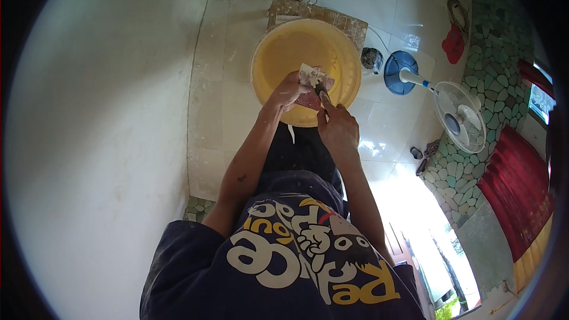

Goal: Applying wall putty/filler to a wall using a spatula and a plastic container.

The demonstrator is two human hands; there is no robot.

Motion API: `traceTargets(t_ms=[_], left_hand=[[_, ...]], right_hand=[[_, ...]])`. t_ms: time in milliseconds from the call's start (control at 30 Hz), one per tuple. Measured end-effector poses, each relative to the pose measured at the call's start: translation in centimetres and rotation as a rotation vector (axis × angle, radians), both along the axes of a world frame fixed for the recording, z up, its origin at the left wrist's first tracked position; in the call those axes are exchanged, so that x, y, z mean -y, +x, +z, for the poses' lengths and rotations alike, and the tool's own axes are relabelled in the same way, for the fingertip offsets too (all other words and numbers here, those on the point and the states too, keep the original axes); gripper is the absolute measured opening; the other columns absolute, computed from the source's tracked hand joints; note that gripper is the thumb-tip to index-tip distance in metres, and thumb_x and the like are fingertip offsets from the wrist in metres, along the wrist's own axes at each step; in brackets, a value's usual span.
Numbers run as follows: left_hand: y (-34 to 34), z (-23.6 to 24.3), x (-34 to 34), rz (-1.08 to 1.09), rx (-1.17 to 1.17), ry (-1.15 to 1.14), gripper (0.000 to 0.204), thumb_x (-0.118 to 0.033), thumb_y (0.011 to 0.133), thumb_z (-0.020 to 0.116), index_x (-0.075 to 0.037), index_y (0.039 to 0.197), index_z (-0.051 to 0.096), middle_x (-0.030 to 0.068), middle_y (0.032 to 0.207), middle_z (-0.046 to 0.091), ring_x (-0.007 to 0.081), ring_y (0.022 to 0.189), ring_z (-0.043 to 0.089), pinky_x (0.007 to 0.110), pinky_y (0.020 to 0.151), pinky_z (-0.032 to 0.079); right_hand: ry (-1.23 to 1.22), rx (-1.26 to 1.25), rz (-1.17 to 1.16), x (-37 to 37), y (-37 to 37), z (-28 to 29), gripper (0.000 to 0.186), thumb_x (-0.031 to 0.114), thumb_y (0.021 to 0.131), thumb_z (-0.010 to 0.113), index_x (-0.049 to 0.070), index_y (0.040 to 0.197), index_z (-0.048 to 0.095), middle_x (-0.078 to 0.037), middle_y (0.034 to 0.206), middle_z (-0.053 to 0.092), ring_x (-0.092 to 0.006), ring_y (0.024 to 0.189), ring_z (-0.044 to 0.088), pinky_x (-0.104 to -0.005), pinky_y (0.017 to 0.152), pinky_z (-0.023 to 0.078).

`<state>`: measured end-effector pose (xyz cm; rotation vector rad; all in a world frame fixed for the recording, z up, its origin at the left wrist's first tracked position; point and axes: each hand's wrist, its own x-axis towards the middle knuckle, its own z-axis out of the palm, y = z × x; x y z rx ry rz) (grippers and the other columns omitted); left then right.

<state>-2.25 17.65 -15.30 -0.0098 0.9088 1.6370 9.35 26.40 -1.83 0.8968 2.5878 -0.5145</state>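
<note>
Head feed, both hands mid-frame over the tub. I have the left hand curled around a flat, dull-red, plate-like piece smeared with off-white paste; thumb side up, some paste on the fingers. The right hand is closed around a slim hand tool with a dark blade, its tip at the paste. Plate sits just above centre of the frame, over the near half of a big round yellow plastic tub. The tub stands on a paste-spattered tan board, top centre. I can't resolve the plate's far edge; paste and fingers hide it.

Handling, my judgement: plate looks light and fairly stiff, thin enough to pinch. Paste looks soft, sticky, slick where wet, so I'd grip the plate by its bare lower edge, thumb against fingers, face level. Tool reads light and rigid; hold it on the handle, back from the blade, since smears could let it twist. Nothing looks fragile, but a tilted plate may shed paste.

Right of frame: white-and-blue standing fan, well apart from the hands.
</note>
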Motion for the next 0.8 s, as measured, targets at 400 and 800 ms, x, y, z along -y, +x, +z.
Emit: traceTargets(t_ms=[400, 800], left_hand=[[1.3, 2.0, 0.2, 0.115, 0.017, -0.032, 0.029, 0.013, 0.079, 0.053, -0.002, 0.103, 0.062, 0.0047, 0.092, 0.064, 0.0143, 0.082, 0.063, 0.028, 0.061, 0.051], [2.2, 1.7, 0.2, 0.076, -0.027, -0.083, 0.028, 0.013, 0.083, 0.050, 0.001, 0.105, 0.062, 0.0065, 0.096, 0.065, 0.0162, 0.083, 0.065, 0.031, 0.075, 0.056]], right_hand=[[0.015, 0.065, 0.036, 1.1, -2.0, 0.4, 0.036, 0.033, 0.095, 0.053, 0.024, 0.129, 0.062, -0.016, 0.096, 0.065, -0.0341, 0.078, 0.069, -0.0459, 0.070, 0.057], [0.123, -0.114, 0.111, 0.8, -2.7, 1.4, 0.034, 0.029, 0.093, 0.058, 0.020, 0.125, 0.065, -0.015, 0.088, 0.068, -0.0327, 0.078, 0.068, -0.0445, 0.069, 0.055]])
